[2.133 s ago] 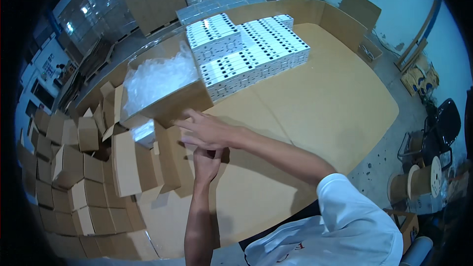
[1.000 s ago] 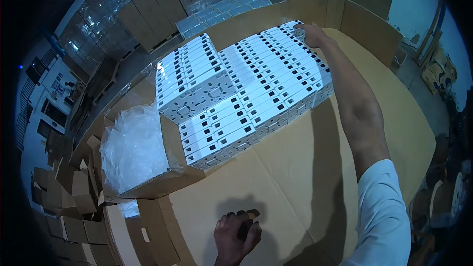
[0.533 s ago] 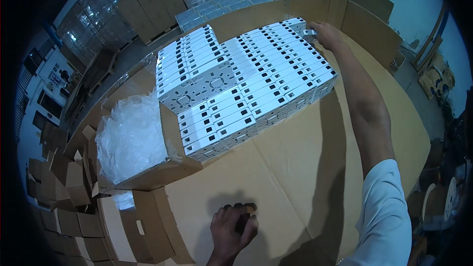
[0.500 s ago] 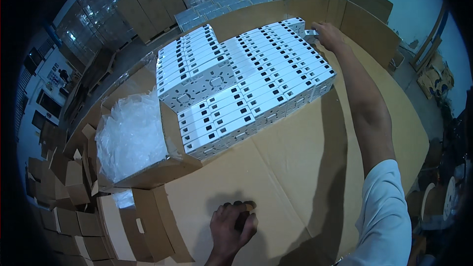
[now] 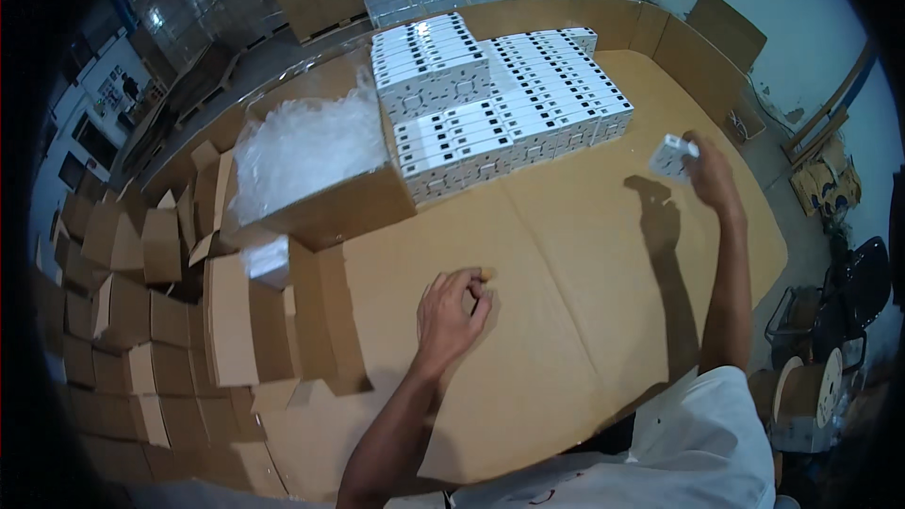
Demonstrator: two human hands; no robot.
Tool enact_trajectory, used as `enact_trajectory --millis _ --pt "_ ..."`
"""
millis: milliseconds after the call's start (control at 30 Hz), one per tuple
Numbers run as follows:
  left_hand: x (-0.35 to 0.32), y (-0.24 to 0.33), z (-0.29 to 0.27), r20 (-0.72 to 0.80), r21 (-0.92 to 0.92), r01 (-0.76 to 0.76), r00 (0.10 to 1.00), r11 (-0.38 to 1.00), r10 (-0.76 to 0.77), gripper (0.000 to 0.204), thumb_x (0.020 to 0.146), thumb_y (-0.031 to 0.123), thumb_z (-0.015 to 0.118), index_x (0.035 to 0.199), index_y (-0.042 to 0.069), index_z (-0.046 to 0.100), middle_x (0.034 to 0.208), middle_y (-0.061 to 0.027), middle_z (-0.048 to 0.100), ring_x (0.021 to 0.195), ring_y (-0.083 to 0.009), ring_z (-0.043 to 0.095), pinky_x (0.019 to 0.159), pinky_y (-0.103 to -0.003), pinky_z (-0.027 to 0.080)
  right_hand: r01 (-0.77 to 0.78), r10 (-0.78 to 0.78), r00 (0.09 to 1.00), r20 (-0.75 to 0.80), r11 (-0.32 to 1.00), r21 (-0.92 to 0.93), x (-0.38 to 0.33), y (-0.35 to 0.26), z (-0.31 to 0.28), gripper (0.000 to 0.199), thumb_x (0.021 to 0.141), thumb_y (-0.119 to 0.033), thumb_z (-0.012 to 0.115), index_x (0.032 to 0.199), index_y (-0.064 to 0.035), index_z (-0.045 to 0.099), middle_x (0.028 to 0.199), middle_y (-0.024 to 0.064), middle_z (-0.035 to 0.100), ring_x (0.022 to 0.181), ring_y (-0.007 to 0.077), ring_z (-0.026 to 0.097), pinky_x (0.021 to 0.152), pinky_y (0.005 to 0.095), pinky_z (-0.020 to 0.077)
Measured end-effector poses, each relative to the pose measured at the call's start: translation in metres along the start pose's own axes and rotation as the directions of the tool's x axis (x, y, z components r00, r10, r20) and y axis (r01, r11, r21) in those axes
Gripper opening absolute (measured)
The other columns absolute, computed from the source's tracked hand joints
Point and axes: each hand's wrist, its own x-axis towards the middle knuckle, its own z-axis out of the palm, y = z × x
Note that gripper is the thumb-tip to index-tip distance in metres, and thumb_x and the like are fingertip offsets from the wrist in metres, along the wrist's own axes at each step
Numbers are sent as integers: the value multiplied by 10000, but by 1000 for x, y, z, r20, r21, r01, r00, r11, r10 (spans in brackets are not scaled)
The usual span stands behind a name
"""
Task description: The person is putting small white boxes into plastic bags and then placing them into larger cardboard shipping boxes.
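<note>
Right hand withdrawn from stack, one box in grasp.

The right hand (image 5: pixel 709 174), half a second ago at the stacked white rectangular boxes (image 5: pixel 500 108), now grips one small white box (image 5: pixel 671 156) clear of the stack, at 4 o'clock from it. The left hand (image 5: pixel 452 309), loosely curled and empty, rests on the brown cardboard sheet (image 5: pixel 566 254).

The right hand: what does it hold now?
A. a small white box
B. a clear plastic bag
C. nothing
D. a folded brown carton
A: the right hand holds a small white box in the air above the cardboard-covered table, apart from the stack of white boxes.
</note>
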Motion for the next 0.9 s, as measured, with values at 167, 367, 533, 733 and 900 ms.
enact_trajectory --millis 167,367,533,733,900 --pt "-47 -1 -32 58 -254 280 960 926 -274 272 904 179 682 1123 29 625 819 -17 651 701 -91 545 650 -271 462 186 -258 963 78 845 501 -118 -113 28 267 884 -27 645 1143 -46 582 1042 186 665 952 348 661 832 422 511" --pt "-76 -29 -88 132 -775 313 930 549 -343 310 1030 234 525 1287 60 541 863 -42 674 678 -86 583 562 -235 440 313 -424 906 23 705 637 -193 -278 61 292 810 9 689 1082 -43 598 1008 169 639 928 362 640 782 422 513" --pt "-86 -65 -121 119 -894 301 873 331 -473 378 1027 222 536 1356 46 478 895 -58 678 655 -65 608 527 -201 415 372 -487 873 -18 643 669 -228 -346 93 318 764 48 715 1048 -44 606 1117 147 601 999 348 615 801 404 511" --pt "-68 -95 -118 -18 -765 201 943 612 -332 587 967 97 616 1480 90 332 1056 -125 659 891 -125 635 704 -257 516 316 -448 890 -82 477 820 -218 -341 157 234 813 63 689 1016 -14 602 1176 126 583 1045 242 632 827 357 545" --pt "-52 -107 -109 -34 -649 202 956 734 -293 713 897 -27 646 1513 54 295 1102 -142 659 1003 -158 630 829 -289 519 -43 -274 954 118 265 963 -197 -320 195 242 861 84 638 1045 6 502 1082 133 614 975 157 645 832 292 544"
